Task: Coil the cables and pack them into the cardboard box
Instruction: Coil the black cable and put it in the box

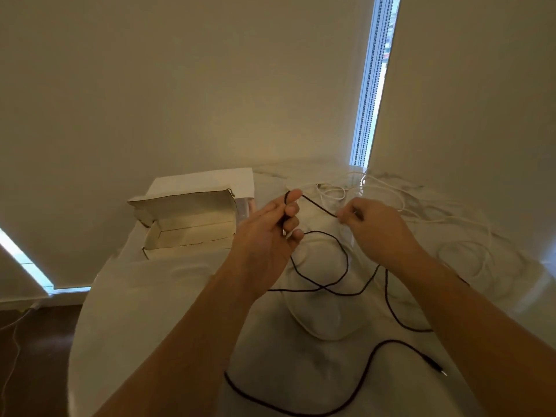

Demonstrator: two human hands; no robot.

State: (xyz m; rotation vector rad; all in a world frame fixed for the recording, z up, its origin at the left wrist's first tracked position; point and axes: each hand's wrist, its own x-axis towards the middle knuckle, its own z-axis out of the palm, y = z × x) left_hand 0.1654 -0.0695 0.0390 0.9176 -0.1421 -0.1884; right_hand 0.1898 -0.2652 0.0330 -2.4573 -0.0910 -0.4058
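Head view: both hands (264, 227) (373, 227) pinch black cable (346, 263).

Both hands raised, fingers (293, 209) pinched

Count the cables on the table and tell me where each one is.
2 for certain. The black cable runs between both hands and trails across the near table. White cable lies tangled at the far right; it may be more than one, since the strands overlap.

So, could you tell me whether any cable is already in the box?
No, the box shows only bare cardboard inside, with no cable in it.
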